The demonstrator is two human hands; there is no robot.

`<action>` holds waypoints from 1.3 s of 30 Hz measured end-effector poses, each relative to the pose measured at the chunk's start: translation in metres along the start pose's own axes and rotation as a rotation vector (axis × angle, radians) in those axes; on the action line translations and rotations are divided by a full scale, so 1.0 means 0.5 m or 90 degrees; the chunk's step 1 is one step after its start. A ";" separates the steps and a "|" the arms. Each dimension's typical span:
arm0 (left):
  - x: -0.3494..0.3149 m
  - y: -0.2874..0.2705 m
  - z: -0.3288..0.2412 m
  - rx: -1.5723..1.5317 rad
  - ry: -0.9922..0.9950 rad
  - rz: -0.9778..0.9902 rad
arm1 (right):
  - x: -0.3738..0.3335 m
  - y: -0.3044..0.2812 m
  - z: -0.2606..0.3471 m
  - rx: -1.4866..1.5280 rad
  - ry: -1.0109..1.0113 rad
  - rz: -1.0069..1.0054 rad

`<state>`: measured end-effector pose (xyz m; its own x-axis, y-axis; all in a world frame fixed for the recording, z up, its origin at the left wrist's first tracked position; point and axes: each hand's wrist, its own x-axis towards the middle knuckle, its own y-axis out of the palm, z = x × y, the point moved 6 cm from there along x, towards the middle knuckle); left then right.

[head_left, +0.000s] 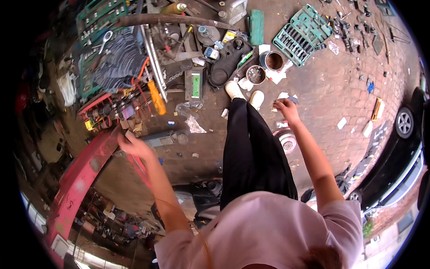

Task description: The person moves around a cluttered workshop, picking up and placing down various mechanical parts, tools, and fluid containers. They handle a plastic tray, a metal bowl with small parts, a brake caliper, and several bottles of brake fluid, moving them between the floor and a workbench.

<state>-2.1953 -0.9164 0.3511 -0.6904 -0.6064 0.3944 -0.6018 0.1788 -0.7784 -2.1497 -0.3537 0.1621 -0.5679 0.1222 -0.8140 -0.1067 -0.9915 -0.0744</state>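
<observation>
A: Where to look first, taking the white shoes (234, 91) as landmark?

B: At the left hand (134, 145), to the left of the shoes and on their near side: slightly blurred, loosely half open, with nothing clearly in its hold. Fingertips right by the end of the red beam (78, 172), far to the left of the shoes. Touching or just short? Cannot tell.

A: And the right hand (286, 110)?

B: In view, just to the right of the shoes, with fingers half bent, beside a pale scrap (283, 95), also to the right of the shoes. Pinching that scrap or merely overlapping it? Cannot tell.

A: How best to handle the beam?

B: Probably by laying the fingers flat on smooth metal first, clear of any sharp edge, and closing only after feeling firm contact. Better to trust touch than sight from so steep an angle.

A: Anything to mind?

B: Mind the orange-handled screwdriver (156, 97), to the left of the shoes. Mind too the bowl (256, 84) of small metal parts (255, 75), just ahead of the shoes and probably easy to kick. Step around the plastic bag (193, 123), left of the shoes: perhaps slippery underfoot.
</observation>
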 end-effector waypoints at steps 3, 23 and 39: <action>-0.361 -0.008 0.251 -0.055 -0.564 0.126 | 0.203 0.059 -0.165 -0.100 -0.012 0.010; -0.811 0.391 0.042 -0.624 -1.136 0.505 | 0.833 0.331 -0.364 -0.478 0.030 -0.067; -0.722 0.838 0.052 -0.350 -0.569 0.495 | 0.333 -0.002 -0.483 0.150 0.173 -0.421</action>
<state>-2.1879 -0.6426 -0.1301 -0.5538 -0.4654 -0.6904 -0.4001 0.8760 -0.2695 -2.0468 -0.3432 -0.1124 -0.1075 0.6434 -0.7580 -0.5443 -0.6761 -0.4966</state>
